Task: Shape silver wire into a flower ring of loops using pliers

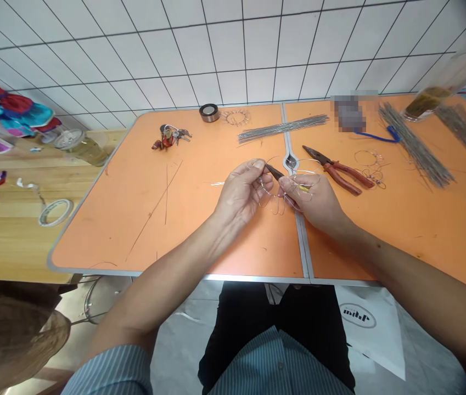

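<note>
Over the orange table point(191, 230), near its metal seam, my left hand point(243, 189) pinches a thin wire between thumb and fingers. The wire is bent into a ring of several loops point(277, 206) that hangs between my two hands. My right hand point(313, 200) is closed around small dark-tipped pliers point(274, 171); a bit of yellow handle shows by the palm. The plier tip meets the wire at my left fingertips; whether its jaws are closed I cannot tell. Larger pliers with red handles point(337, 170) lie just beyond my right hand.
Bundles of straight wire point(284, 129) lie at the back and right point(417, 145). Bent wire loops point(370, 164) rest near the red pliers. Keys point(175, 134) and a black tape roll point(209, 112) sit at the back left. A wooden table point(93, 145) adjoins on the left.
</note>
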The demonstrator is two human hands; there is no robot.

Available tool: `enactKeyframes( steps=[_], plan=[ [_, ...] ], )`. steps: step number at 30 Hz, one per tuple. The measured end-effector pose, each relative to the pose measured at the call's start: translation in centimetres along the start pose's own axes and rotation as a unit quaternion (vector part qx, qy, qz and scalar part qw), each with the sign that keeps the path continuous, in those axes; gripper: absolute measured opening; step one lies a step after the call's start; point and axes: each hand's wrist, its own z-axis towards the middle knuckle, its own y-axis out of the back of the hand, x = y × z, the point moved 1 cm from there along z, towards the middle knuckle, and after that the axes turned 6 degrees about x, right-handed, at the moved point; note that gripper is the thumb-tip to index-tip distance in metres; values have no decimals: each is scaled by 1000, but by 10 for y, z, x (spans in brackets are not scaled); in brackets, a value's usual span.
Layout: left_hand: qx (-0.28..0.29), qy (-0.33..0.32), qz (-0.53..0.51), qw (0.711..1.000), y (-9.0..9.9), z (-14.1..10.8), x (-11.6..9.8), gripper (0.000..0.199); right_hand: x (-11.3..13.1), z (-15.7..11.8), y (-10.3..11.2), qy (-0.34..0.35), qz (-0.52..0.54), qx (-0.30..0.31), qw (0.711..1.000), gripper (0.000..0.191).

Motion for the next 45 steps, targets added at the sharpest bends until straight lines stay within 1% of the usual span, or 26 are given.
enactKeyframes(
  steps=[3,7,11,17,21,28,33,38,42,45],
  plan=[
    [-4,-16,9,1000,2,1,-1,20,-2,1,-4,-10,23,9,1000,63],
    [-2,-40,22,999,3,2,-4,21,-3,4,-4,-17,17,25,999,63],
    [-8,-45,32,998,3,3,-5,22,-2,6,-1,2,8,26,1000,64],
    [-7,-56,42,998,1,2,-6,23,0,6,0,-9,34,31,999,63],
    [-12,-62,63,996,-1,0,-7,25,1,4,3,-2,22,31,999,62],
    [17,-94,78,992,1,0,-4,22,5,0,5,-1,3,37,999,55],
    [4,-73,82,994,1,-1,-2,23,4,-2,3,5,-4,10,1000,55],
    [3,-45,40,998,1,0,1,20,2,-2,1,21,-12,10,1000,64],
    [3,-22,6,1000,1,0,3,20,1,-2,-3,4,25,17,1000,65],
    [8,-24,1,1000,3,1,4,20,-3,-1,-6,-9,32,17,999,62]
  ],
)
